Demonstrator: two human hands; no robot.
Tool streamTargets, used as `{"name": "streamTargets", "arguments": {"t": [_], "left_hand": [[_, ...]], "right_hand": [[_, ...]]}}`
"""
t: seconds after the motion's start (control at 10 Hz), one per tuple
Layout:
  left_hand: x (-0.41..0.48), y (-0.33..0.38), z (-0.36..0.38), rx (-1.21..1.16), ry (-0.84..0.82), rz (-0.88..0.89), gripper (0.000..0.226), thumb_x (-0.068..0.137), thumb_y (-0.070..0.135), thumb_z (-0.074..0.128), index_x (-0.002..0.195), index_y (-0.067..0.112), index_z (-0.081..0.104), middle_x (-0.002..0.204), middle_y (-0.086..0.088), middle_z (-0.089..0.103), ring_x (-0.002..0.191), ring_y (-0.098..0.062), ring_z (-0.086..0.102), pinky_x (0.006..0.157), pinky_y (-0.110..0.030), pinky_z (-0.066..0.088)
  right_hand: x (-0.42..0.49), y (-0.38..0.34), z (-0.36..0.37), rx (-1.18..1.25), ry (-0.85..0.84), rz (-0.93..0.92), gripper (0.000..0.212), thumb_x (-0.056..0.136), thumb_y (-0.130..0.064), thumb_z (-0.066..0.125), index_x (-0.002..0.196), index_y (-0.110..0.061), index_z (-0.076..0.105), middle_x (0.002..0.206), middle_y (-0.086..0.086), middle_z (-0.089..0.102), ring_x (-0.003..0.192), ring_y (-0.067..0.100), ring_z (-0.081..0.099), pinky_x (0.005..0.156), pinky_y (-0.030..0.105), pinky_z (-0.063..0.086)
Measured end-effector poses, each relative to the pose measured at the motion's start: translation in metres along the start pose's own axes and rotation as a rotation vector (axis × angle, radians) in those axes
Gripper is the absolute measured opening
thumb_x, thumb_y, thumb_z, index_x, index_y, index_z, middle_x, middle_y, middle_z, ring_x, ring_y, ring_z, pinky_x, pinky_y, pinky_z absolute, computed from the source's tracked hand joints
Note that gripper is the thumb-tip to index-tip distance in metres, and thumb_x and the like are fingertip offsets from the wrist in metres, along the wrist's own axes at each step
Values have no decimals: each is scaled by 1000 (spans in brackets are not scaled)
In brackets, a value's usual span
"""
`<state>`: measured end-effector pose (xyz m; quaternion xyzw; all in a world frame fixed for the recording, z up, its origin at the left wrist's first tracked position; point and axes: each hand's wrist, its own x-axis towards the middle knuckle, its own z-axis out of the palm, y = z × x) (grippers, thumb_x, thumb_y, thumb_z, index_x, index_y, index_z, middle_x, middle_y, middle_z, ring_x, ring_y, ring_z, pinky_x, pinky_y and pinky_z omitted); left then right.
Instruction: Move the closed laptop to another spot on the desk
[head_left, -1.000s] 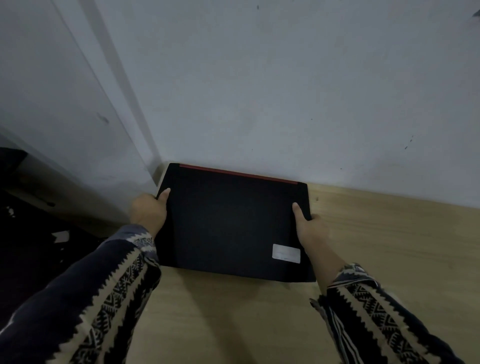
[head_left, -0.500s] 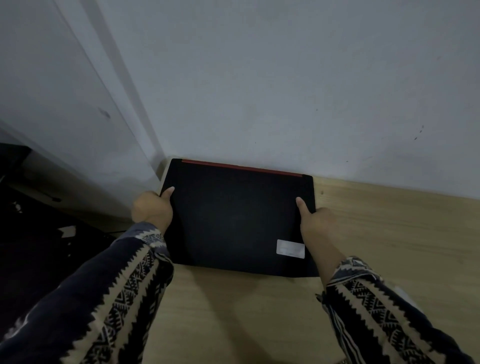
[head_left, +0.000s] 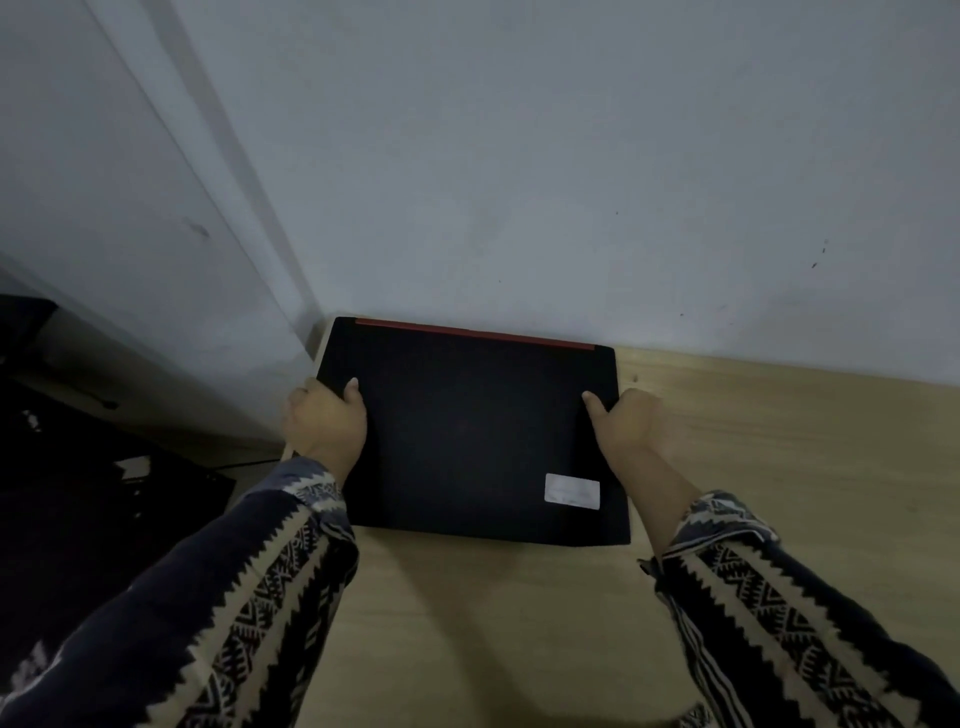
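The laptop (head_left: 472, 431) is black, flat and shut. A thin red strip runs along its far edge. A small white sticker sits near its front right corner. It lies on the light wooden desk (head_left: 779, 467), in the far left corner, with its back edge right up against the wall.

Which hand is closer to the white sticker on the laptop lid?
The right hand, gripping the closed black laptop's right edge; the white rectangular sticker sits at the lid's near-right corner, far from the left hand.
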<state>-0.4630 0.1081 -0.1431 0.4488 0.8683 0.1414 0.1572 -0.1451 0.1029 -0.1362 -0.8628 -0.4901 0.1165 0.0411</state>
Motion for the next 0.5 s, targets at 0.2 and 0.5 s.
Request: {"name": "streamTargets", "arguments": {"t": [0.2,0.5], "left_hand": [[-32,-1,0,-24,1,165,65,93,33,49,147,3,29,141,-26,43,131,-41,39,108,-50,31],[-98,6,-4,4,-15,208,61,95,35,45,148,8,31,147,-22,40,138,-37,34,114,-48,28]], "right_hand": [[-26,6,-2,-24,-38,-98,68,97,-54,46,140,-2,44,134,22,52,120,35,52,88,43,48],[-67,38,-33,89,-79,-188,67,98,-49,48,151,-12,31,146,17,43,129,34,45,95,41,43]]}}
